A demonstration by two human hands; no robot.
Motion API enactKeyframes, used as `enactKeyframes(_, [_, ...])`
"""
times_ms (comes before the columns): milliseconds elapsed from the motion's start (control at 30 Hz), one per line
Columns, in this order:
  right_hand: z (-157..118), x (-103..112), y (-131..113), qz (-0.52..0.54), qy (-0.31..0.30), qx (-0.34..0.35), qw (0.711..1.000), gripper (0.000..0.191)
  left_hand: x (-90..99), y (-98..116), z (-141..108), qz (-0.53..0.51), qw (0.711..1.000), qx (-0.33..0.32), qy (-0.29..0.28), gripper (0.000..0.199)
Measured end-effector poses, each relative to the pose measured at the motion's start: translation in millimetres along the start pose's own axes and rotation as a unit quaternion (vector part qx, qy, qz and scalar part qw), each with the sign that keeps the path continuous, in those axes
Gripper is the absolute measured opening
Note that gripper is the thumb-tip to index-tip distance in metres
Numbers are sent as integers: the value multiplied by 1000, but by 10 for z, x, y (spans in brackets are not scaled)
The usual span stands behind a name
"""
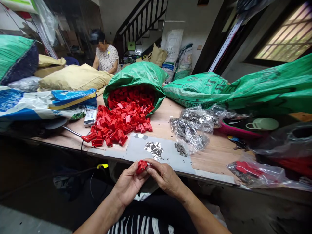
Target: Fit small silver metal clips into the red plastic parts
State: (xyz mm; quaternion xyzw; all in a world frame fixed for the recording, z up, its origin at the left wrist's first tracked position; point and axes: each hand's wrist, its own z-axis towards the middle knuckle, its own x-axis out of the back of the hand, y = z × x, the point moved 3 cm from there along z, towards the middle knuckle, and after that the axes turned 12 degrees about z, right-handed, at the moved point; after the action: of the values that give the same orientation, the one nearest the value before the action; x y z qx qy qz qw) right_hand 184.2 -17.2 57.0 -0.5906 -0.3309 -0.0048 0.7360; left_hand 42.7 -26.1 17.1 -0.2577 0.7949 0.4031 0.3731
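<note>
Just in front of the table edge, my left hand grips a small red plastic part between thumb and fingers. My right hand is closed, its thumb and fingertips pinched at the part's right side; whatever they pinch is too small to make out. Beyond my hands, a pile of small shiny metal pieces lies on a grey mat, with a darker little heap of metal bits to its right. A large pile of similar red parts spills from a green woven sack.
Clear plastic bags of metal pieces lie right of the mat. Farther right are a pink-rimmed tray with a pale mug and a bag with red parts. A white device stands left. Another person sits behind the sacks.
</note>
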Motion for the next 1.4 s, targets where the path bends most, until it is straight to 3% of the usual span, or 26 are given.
enactKeyframes(133, [6,-14,48,-3,37,14,999,32,-40,-31,-1,-21,1000,2,5,23])
enactKeyframes(300, [42,-23,78,66,78,25,994,32,-69,-54,-11,2,1000,-19,0,17])
enactKeyframes(600, [36,-82,112,21,50,-30,998,26,98,-167,1,17,999,-24,36,5])
enactKeyframes(767, [39,-179,173,-22,21,-21,999,19,217,-229,-40,53,997,-27,46,17])
enactKeyframes(867, [91,-224,185,-47,-10,-18,999,31,386,-223,-4,102,992,-29,68,22])
enactKeyframes(967, [227,-222,167,-67,-22,12,997,46,624,-228,65,176,975,-30,131,26])
enactKeyframes(1100, [542,-212,104,-103,-29,63,992,52,822,-258,140,246,952,-56,173,47])
enactKeyframes(1200, [832,-271,45,-151,-40,67,985,56,857,-264,150,261,944,-69,189,55])
enactKeyframes(1400, [1357,-481,-53,-170,-35,99,980,52,816,-184,86,299,930,-83,196,48])
